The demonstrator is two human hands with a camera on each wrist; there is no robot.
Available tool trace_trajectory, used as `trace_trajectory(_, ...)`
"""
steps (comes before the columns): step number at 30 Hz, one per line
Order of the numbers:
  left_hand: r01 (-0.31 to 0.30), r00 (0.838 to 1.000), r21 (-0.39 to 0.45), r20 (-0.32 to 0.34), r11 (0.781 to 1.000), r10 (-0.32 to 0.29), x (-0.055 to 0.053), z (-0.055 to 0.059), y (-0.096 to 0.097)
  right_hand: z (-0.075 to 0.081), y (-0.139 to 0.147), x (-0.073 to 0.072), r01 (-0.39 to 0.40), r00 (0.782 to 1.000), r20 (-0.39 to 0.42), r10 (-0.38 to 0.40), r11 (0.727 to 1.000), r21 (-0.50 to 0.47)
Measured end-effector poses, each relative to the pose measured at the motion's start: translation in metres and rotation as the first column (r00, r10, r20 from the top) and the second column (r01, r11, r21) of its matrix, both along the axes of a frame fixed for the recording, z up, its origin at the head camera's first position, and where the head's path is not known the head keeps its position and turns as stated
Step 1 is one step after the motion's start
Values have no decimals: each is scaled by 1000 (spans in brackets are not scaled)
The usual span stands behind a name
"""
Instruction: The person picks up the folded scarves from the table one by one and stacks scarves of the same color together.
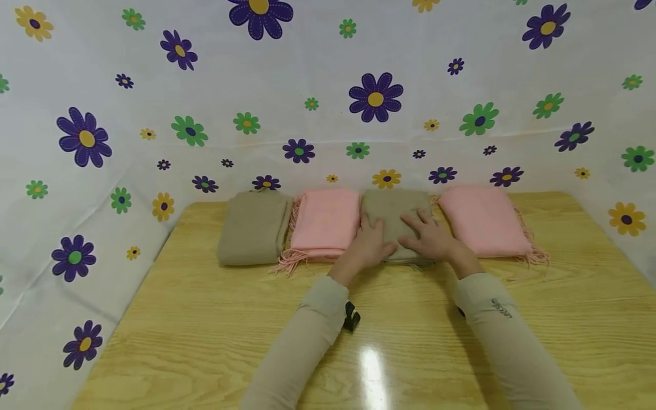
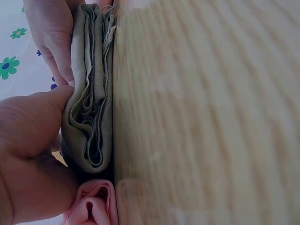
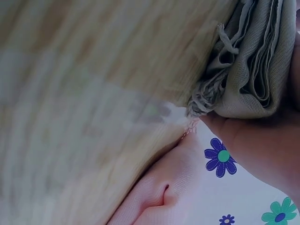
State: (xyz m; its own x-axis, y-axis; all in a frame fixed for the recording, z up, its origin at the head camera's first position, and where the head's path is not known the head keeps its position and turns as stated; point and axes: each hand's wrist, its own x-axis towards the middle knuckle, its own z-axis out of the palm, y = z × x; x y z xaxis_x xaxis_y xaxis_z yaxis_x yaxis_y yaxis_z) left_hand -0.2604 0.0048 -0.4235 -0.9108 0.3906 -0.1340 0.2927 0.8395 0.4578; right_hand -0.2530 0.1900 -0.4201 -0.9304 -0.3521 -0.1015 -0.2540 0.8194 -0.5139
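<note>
On a shiny wood-grain surface before a white flowered cloth, the left beige scarf, left pink scarf, right beige scarf and right pink scarf lie folded in a row. The left hand and right hand touch opposite sides of the right beige scarf, fingers spread.

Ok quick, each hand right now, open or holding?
Left hand: open, touching the rightmost beige cloth.
Right hand: open, touching that same cloth.
</note>
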Motion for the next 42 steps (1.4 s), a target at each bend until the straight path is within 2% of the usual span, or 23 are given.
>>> trace_trajectory(15,-38,999,75,37,996,35,-11,-2,3,5,-15,4,40,998,51,-46,993,108)
trace_trajectory(21,-25,999,82,22,996,24,-13,-1,1,3,-21,4,76,992,92,-87,990,118)
trace_trajectory(24,-26,1000,90,11,996,26,-13,-2,2,3,-20,5,86,992,82,-95,990,110)
trace_trajectory(27,-48,999,112,-9,993,49,-10,-5,4,4,-17,5,95,994,46,-100,991,98)
trace_trajectory(32,-126,987,121,-82,985,136,-1,-7,7,4,-8,-3,71,997,-49,-67,995,76)
trace_trajectory(38,-178,960,44,-211,983,183,15,-4,15,9,0,-8,69,998,-15,-69,997,19)
trace_trajectory(42,-175,967,35,-184,984,179,22,-3,17,11,-1,-6,77,997,-30,-77,997,1)
